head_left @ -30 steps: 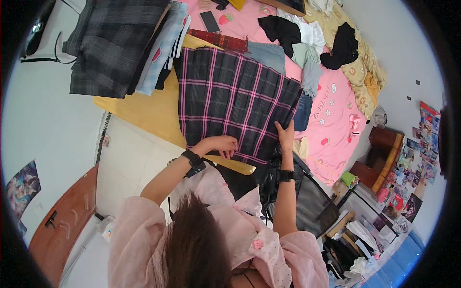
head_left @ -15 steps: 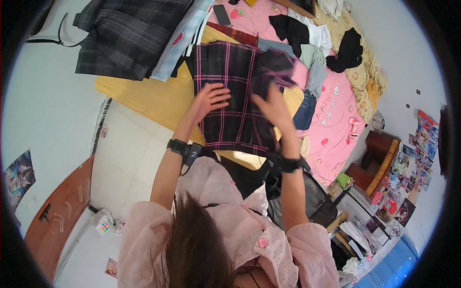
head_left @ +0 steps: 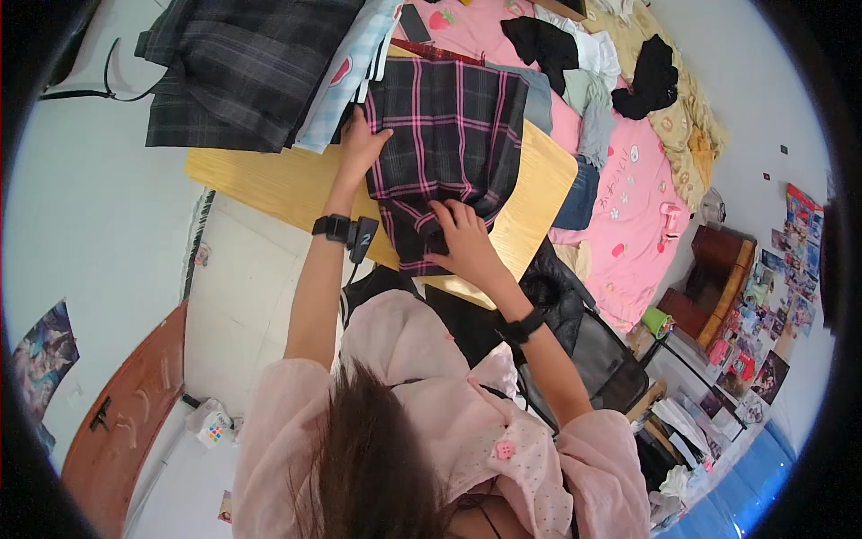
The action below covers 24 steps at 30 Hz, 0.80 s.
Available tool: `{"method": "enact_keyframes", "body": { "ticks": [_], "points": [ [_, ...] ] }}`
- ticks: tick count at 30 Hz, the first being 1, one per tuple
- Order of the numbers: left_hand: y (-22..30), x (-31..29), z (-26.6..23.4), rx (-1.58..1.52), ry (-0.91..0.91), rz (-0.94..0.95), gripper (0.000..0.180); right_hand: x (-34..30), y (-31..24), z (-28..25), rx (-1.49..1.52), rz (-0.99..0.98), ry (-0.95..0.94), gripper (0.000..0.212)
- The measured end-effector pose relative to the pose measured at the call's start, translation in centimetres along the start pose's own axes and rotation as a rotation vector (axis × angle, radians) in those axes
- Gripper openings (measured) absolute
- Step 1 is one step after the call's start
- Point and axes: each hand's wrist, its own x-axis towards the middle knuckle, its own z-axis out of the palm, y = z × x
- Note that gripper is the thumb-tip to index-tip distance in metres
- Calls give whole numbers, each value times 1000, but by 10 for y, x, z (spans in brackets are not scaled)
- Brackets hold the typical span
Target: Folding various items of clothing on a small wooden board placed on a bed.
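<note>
Plaid skirt (head_left: 444,153), now folded narrower than a moment ago, lies on the yellow worktop (head_left: 260,180). Left hand (head_left: 359,144) presses its edge flat; right hand (head_left: 462,238) pinches the near hem.

the person wears a loose pale pink top with faint small dots and wide sleeves pushed up past the elbows, leaving both forearms bare. a small pink square button or clip sits on the cloth near the right shoulder. long dark brown hair falls forward over the chest. a black band circles the left wrist (head_left: 334,226), carrying a small dark boxy unit on its inner side. a second black band wraps the right wrist (head_left: 522,327). both hands are bare, with no rings visible.
</note>
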Motion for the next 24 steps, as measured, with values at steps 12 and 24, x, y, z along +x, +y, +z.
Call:
{"method": "enact_keyframes", "body": {
  "ticks": [12, 24],
  "points": [
    [12, 6, 1, -112, -74, 100, 80, -1, 7, 17, 135, -27, 223, 64],
    [35, -26, 13, 255, 157, 204, 79, -39, 31, 71, 8, -261, -34, 35]
  ]
}}
